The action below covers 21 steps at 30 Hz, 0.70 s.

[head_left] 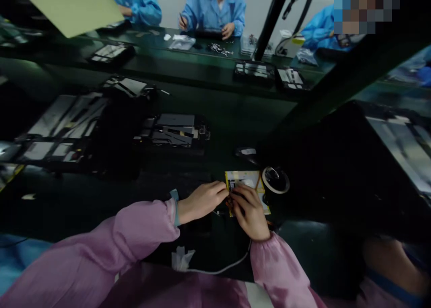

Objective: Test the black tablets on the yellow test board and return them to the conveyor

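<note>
My left hand [204,201] reaches in from the left, its fingertips pressed together at the left edge of a white sheet or shallow tray with yellow edges [263,204]. Over the same piece, my right hand [249,211] has its fingers bent and bunched close to the left fingertips. Small dark parts [232,183] lie on the white surface by the fingers. Whatever the fingertips pinch is hidden or too small to name. A round pot with a pale rim [276,190] touches or nearly touches the sheet on its right.
An opened device [175,130] with grey cells lies ahead. More opened devices stand at left [63,130] and right [404,146]. A dark post [323,92] slants across the right. A white cable [222,270] runs near my body. Co-workers in blue [215,11] sit opposite.
</note>
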Available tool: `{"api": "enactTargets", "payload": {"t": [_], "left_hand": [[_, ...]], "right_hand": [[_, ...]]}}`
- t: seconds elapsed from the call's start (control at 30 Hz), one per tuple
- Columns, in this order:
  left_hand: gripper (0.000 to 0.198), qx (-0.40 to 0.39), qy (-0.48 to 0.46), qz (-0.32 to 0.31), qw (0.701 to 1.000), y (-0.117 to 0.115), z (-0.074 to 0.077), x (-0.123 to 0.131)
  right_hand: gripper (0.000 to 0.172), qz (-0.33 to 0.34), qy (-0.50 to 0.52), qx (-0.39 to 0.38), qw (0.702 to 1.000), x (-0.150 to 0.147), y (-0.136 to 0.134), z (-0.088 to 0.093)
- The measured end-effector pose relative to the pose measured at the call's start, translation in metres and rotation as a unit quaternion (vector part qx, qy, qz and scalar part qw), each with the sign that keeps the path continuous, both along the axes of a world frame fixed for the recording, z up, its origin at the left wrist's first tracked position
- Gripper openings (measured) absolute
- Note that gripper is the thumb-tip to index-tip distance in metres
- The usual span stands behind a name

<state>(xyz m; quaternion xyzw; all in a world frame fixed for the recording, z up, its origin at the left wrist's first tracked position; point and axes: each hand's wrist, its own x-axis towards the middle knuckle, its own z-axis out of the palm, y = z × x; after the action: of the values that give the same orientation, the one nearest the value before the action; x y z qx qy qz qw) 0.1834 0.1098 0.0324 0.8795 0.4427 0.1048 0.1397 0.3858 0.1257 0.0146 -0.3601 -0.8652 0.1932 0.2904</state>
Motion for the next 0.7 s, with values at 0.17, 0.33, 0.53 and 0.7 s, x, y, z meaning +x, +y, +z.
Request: {"api": "enactTargets", "payload": {"t": [0.17, 0.33, 0.53, 0.7], "left_hand": [[0.016, 0.026, -0.004, -0.004, 1.000, 0.001, -0.004, 0.001], [0.016, 0.045, -0.002, -0.001, 0.999, 0.003, -0.005, 0.000], [0.013, 0.066, -0.019, -0.002, 0.998, 0.005, -0.012, 0.000], [0.012, 0.074, -0.050, 0.011, 0.996, 0.008, -0.014, 0.000]], "right_hand": [[0.025, 0.007, -0.101, 0.074, 0.992, -0.004, -0.003, -0.001], [0.023, -0.009, -0.133, 0.118, 0.984, -0.009, -0.005, -0.002], [0.025, 0.003, -0.085, 0.123, 0.989, -0.007, -0.001, -0.004], [0.024, 0.014, -0.110, 0.094, 0.989, -0.006, 0.003, 0.002]]}}
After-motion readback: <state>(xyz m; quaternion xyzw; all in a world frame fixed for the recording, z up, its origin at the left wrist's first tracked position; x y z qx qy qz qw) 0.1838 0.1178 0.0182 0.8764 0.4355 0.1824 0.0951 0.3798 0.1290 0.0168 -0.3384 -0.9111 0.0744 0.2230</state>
